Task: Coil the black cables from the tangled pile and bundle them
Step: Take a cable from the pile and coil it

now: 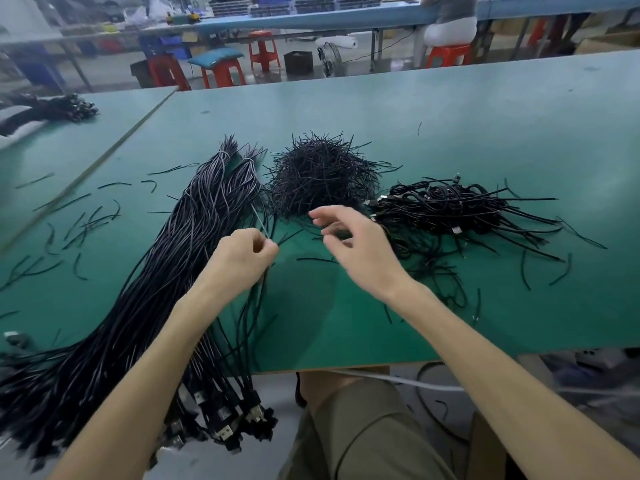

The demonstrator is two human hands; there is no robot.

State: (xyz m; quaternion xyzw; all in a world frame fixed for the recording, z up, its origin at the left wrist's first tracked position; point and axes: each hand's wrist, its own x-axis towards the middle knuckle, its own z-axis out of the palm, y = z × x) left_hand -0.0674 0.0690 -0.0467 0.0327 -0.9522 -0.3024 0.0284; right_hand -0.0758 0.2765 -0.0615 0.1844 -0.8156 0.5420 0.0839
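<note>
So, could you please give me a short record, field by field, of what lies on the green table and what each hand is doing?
Surface: green table
Left: long black cables in a sheaf, plug ends overhanging the near edge
Middle: heap of short black ties
Right: pile of coiled cables
Left hand: pinches a thin strand beside the sheaf
Right hand: blurred, fingers loosely spread near the heap, nothing visibly held
Scattered: loose ties around the piles
</note>
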